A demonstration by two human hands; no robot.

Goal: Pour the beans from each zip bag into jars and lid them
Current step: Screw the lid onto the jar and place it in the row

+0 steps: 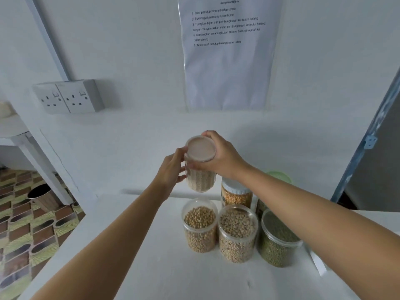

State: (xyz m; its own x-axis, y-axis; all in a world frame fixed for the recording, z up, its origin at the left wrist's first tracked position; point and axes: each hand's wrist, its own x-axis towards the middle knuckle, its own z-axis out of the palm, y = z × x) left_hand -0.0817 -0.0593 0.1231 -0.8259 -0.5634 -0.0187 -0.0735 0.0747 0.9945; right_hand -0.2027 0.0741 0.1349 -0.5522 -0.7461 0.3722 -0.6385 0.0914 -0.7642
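Note:
A clear jar (200, 179) of pale small beans hangs in the air above the white table (134, 256). My left hand (172, 169) holds its side. My right hand (218, 156) grips the pale lid (201, 149) on its top. Below stand three lidded clear jars in a row: one of round tan beans (200, 226), one of brownish beans (238, 233), one of green beans (278, 240). Behind them stands a jar of orange beans (237, 194) with a white lid. No zip bag is plainly in view.
A green lid (281, 176) shows behind my right forearm. A printed sheet (227, 50) and a double socket (68, 96) are on the wall. A dark bin (42, 197) stands on the patterned floor at left. A blue door frame (365, 137) is at right.

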